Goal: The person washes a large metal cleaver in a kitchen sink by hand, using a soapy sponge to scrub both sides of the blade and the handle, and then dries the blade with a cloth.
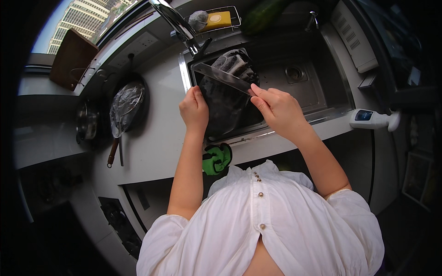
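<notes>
My right hand grips one end of a long, flat, shiny strip, which looks like a blade. The strip slants up and left over a black glossy panel or tray in the left part of the sink. White foam streaks the upper part of the black surface. At its left edge, my left hand is closed, thumb uppermost, on the rim of that panel. Whether the strip touches the surface cannot be told. Below my left hand, a green and black cloth or glove lies crumpled on the counter edge.
A chrome faucet rises behind the sink. Behind it, a wire rack holds a yellow sponge and a grey scrubber. A pan under crumpled plastic stands left; a white spray bottle lies right.
</notes>
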The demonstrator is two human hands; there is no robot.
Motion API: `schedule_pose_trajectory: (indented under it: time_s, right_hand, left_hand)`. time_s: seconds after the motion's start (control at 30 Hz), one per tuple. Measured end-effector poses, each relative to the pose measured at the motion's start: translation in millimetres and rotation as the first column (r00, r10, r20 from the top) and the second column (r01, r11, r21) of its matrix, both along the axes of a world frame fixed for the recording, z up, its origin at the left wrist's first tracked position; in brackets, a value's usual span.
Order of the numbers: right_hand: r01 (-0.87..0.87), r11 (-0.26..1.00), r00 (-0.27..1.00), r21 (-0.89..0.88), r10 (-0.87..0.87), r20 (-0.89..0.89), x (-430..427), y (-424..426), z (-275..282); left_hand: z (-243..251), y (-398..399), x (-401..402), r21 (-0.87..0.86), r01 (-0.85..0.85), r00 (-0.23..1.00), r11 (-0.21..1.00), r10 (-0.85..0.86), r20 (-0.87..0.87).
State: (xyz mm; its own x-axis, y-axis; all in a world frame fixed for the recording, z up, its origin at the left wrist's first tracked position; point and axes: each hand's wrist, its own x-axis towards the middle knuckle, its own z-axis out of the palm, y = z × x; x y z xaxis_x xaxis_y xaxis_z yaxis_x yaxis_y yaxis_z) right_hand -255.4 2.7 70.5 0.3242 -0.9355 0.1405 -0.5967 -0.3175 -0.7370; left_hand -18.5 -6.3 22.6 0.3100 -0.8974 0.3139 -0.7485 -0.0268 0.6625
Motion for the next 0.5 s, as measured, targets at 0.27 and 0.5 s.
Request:
schedule_pose_trajectory:
  time_s: [0.27,0.5]
  right_hand:
    - [-0.011,0.998,1.000,-0.065,0.011,0.011,-2.6,-5.4,-2.3]
    - [0.170,0.978,0.981,0.125,-0.179,0.069,-26.9,-40.6,-4.4]
  left_hand:
    - [-2.1,0.1,0.0,-0.068,0.018,1.000,0.998,-0.017,0.012]
    - [1.1,0.1,0.3,0.012,-0.011,1.000,1.000,0.011,0.014]
